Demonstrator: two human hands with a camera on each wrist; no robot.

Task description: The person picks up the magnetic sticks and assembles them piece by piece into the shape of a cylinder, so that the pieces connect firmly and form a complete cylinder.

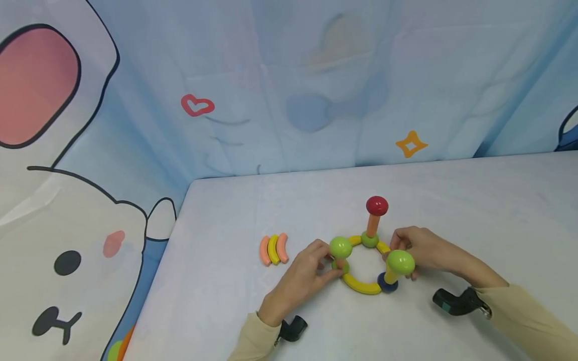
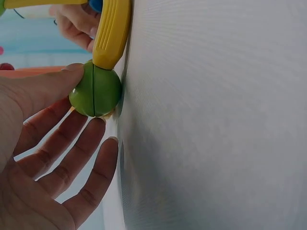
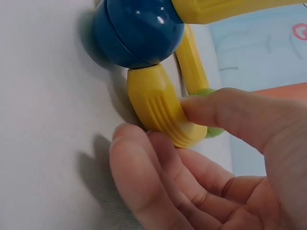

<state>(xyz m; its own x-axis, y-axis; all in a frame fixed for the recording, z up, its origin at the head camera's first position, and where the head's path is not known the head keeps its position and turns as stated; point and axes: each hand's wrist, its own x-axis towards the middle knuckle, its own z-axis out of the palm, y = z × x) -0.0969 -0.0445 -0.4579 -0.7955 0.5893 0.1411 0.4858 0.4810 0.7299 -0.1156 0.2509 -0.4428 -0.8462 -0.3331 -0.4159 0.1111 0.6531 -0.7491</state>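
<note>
A ring of yellow curved rods [image 1: 363,286] joined by balls lies on the table. At its left side my left hand [image 1: 303,273] pinches a green ball [image 2: 96,91] between thumb and fingers; another green ball [image 1: 340,247] stands above it. On the far side, an orange stick [image 1: 372,225] topped by a red ball [image 1: 377,205] rises from a green ball [image 1: 370,239]. My right hand [image 1: 424,248] grips the ring's right curved rod [image 3: 160,105], beside the blue ball [image 3: 139,31]. From that blue ball a yellow stick [image 1: 391,276] with a green ball [image 1: 401,262] on top leans up.
Left of the ring, two salmon curved rods [image 1: 264,250] and a yellow curved rod [image 1: 273,249] lie side by side on the white table [image 1: 217,296]. A blue patterned curtain [image 1: 271,150] hangs behind the table. Black cameras [image 1: 456,302] are worn at both wrists.
</note>
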